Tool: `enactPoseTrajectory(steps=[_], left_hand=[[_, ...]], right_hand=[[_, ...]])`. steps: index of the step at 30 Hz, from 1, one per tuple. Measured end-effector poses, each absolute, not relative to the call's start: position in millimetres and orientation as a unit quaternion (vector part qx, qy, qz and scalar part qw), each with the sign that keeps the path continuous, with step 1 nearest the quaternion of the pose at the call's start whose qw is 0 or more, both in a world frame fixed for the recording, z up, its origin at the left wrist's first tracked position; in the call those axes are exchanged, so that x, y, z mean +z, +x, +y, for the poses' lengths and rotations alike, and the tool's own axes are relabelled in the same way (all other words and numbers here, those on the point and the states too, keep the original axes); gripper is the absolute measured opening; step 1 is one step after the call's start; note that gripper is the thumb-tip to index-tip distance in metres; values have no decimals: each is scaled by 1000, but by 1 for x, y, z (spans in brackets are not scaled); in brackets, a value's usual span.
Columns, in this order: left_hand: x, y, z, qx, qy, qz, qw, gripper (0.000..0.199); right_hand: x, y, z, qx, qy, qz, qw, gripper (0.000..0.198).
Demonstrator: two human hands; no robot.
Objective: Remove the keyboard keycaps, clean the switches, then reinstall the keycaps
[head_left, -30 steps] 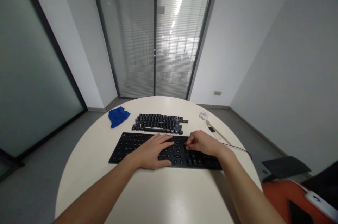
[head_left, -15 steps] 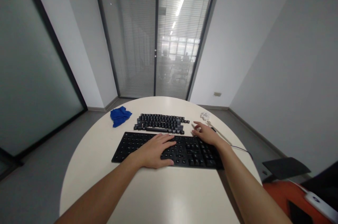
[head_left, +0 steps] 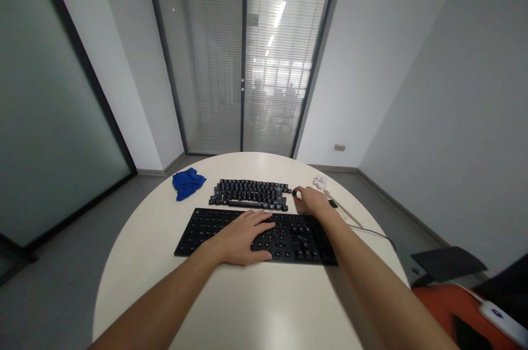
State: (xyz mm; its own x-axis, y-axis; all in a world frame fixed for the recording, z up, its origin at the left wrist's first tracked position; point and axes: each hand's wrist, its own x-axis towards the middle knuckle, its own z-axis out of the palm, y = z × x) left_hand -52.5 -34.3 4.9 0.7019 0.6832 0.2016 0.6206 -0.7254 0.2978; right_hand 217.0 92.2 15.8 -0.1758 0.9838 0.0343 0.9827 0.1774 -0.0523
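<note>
A black keyboard lies on the round table, its left and middle parts stripped of caps down to small key posts. Flat across its middle rests my left hand, fingers spread. Beyond it, loose black keycaps are laid out in rows, with a long space bar in the nearest row. At the right end of those rows, my right hand pinches a small black keycap between thumb and finger. My right wrist and forearm cover the right part of the keyboard.
A crumpled blue cloth lies at the table's left. Toward the right edge are a white crumpled tissue, a thin pale stick and a dark cable. An orange seat holds a white power strip.
My right hand has moved slightly left to the end of the keycap rows, and its fingers have closed on a keycap. My left hand has stayed in place.
</note>
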Motion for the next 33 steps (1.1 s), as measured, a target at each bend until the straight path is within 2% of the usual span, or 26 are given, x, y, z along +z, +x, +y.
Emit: enactPoseTrajectory(steps=[5, 10, 13, 18, 21, 33], left_hand=[[4, -52, -34, 154, 917, 352, 109, 74], [1, -52, -33, 163, 915, 350, 116, 74], [1, -51, -32, 163, 915, 350, 117, 74], [3, -49, -33, 153, 915, 355, 115, 74], [4, -48, -33, 154, 914, 357, 117, 73], [3, -48, -32, 156, 913, 358, 115, 73]], right_hand=[[22, 222, 80, 11, -630, -776, 30, 33], [27, 239, 66, 60, -598, -798, 48, 30], [27, 252, 56, 103, -579, -803, 92, 32], [30, 273, 37, 246, -499, -808, 195, 34], [35, 278, 29, 284, -465, -821, 170, 32], [33, 278, 30, 261, -474, -830, 139, 30]])
